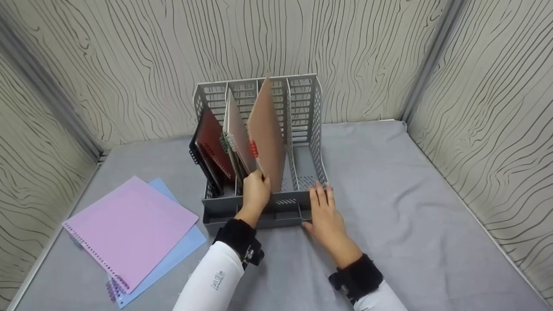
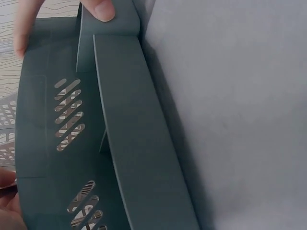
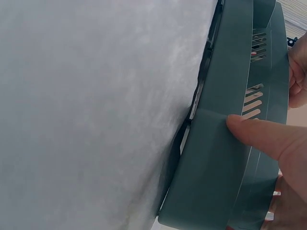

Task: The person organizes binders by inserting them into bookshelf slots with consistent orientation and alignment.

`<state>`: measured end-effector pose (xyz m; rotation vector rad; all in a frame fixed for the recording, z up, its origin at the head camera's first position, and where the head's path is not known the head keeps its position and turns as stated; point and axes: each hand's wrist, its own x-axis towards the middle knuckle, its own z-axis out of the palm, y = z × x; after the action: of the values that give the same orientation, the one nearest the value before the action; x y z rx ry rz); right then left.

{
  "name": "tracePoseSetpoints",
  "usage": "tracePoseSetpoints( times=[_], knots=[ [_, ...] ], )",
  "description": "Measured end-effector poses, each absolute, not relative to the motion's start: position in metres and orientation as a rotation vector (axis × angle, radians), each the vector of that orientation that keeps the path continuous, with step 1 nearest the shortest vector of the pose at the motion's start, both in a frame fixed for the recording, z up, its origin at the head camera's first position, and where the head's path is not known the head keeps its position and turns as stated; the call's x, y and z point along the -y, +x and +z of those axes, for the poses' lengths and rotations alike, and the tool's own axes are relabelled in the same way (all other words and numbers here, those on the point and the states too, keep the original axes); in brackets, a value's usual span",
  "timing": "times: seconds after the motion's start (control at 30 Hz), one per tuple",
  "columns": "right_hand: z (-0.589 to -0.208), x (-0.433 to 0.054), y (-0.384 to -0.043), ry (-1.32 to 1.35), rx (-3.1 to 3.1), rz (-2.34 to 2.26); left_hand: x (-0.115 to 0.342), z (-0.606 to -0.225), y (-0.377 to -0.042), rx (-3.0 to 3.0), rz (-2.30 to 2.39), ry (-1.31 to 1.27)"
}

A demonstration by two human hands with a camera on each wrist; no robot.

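My left hand pinches the lower front of a salmon-brown notebook with a red binding. The notebook leans upright inside a grey file rack, in a middle compartment. At the rack's front right corner is my right hand, fingers over the front wall and thumb against the front trough. A dark red notebook with black binding stands in the leftmost compartment. Beside it, a pale notebook stands in the second compartment. The left fingers are mostly hidden behind the wall in the left wrist view.
On the grey cloth to the left lies a pink spiral notebook, overlapping a blue one. Wood-grain patterned panels stand behind the rack and at both sides. Small front trays line the rack's base.
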<state>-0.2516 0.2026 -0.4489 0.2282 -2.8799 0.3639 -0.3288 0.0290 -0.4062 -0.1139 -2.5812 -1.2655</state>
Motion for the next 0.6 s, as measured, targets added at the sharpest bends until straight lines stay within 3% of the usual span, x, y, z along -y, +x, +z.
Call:
tracePoseSetpoints(
  times=[0.6],
  knots=[
    [-0.4488, -0.2043, -0.2521, 0.251, 2.875, 0.351, -0.0243, -0.4051, -0.3279, 2.575, -1.293, -0.083]
  ],
)
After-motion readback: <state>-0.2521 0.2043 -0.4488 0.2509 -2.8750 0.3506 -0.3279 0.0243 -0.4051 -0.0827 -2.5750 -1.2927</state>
